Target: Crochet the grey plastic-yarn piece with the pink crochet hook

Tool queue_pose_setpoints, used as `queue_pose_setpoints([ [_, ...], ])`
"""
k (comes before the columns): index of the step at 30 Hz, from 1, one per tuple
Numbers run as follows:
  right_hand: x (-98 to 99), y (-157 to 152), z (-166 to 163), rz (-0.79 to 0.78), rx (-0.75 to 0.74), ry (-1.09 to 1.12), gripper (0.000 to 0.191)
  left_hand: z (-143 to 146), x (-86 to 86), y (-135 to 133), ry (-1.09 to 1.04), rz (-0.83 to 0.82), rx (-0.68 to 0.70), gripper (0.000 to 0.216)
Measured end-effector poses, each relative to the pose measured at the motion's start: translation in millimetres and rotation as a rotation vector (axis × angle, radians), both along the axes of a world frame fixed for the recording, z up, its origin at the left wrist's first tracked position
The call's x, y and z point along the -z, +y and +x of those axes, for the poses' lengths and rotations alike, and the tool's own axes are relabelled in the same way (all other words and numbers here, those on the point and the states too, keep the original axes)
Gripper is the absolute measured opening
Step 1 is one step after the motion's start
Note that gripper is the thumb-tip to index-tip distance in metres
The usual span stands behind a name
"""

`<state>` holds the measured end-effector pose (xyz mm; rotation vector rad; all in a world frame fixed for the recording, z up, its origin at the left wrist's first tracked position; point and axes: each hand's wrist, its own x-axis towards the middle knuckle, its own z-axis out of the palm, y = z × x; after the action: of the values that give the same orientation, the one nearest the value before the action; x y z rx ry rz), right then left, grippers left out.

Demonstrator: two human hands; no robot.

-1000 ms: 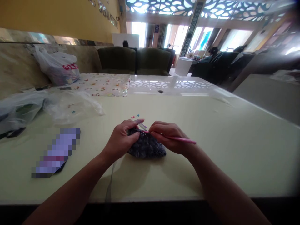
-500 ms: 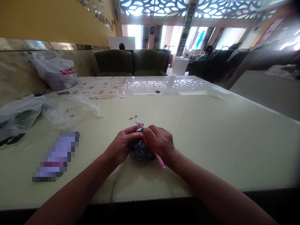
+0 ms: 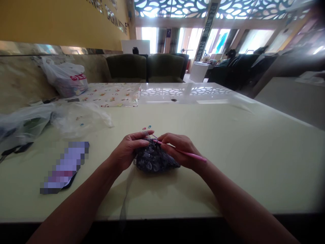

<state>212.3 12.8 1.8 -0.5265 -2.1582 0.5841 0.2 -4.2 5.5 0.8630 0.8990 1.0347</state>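
My left hand pinches the upper left edge of a dark, shiny crochet piece with round, petal-like bumps. A pink crochet hook lies in the closed fingers of my right hand, its tip at the top edge of the piece and its handle slanting down to the right. A thin, see-through grey ribbon-like yarn trails from the left side of the piece down over the table's front edge. Just beyond my hands lie a red stitch marker and a blue stitch marker.
A blurred-out purple flat object lies on the pale table at left. Behind it are a clear plastic bag and dark-handled scissors. A full white carrier bag stands by the wall. Dark green chairs line the far end.
The hook has swung from pointing steeply down to lying flatter toward the right. My right hand has turned and moved slightly right, and more of the dark piece shows.
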Motion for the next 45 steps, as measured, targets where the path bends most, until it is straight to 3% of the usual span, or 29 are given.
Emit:
queue_pose_setpoints([
  [8, -7.1, 5.4, 7.8, -0.313, -0.04, -0.033, 0.021, -7.2, 2.9, 3.2, 0.2, 0.205, -0.053, 0.038],
  [12, -2.2, 3.9, 0.5, -0.441, -0.064, 0.08, 0.021, -1.1, 10.0, 0.6, 0.143, 0.205, -0.001, 0.044],
  [15, 2.2, 0.1, -8.1, -0.433, 0.022, 0.18, 0.025, 2.9, 14.0, 0.3, 0.106, 0.209, 0.108, 0.046],
  [18, 1.8, -1.7, -9.9, -0.375, 0.144, 0.243, 0.027, -1.6, 12.6, 5.0, 0.28, 0.323, 0.219, 0.039],
  [21, -0.4, -2.2, -8.1, -0.351, 0.22, 0.284, 0.028, -9.4, 10.0, 11.0, 0.491, 0.428, 0.078, 0.038],
  [23, 1.0, -3.7, -9.3, -0.367, 0.232, 0.32, 0.029, -9.7, 10.4, 11.6, 0.417, 0.413, -0.019, 0.042],
  [26, 9.2, -8.0, -16.2, -0.385, 0.213, 0.369, 0.025, -0.4, 12.8, 5.4, 0.143, 0.287, 0.002, 0.068],
  [30, 20.1, -11.7, -24.5, -0.243, 0.168, 0.353, 0.021, 14.5, 11.8, -6.7, 0.006, 0.168, -0.031, 0.083],
  [35, 21.1, -9.5, -21.4, -0.114, 0.145, 0.228, 0.022, 17.1, 6.2, -11.9, 0.034, 0.165, -0.054, 0.089],
  [37, 20.4, -8.6, -19.5, -0.008, 0.242, 0.094, 0.025, 17.3, 4.8, -13.0, 0.068, 0.169, -0.082, 0.089],
  [41, 20.3, -10.7, -22.1, 0.364, 0.503, -0.157, 0.03, 22.1, 2.6, -16.9, 0.124, 0.181, -0.133, 0.083],
  [45, 19.2, -17.4, -28.8, 0.607, 0.646, -0.216, 0.031, 27.1, 1.8, -19.4, 0.031, 0.108, -0.146, 0.079],
])
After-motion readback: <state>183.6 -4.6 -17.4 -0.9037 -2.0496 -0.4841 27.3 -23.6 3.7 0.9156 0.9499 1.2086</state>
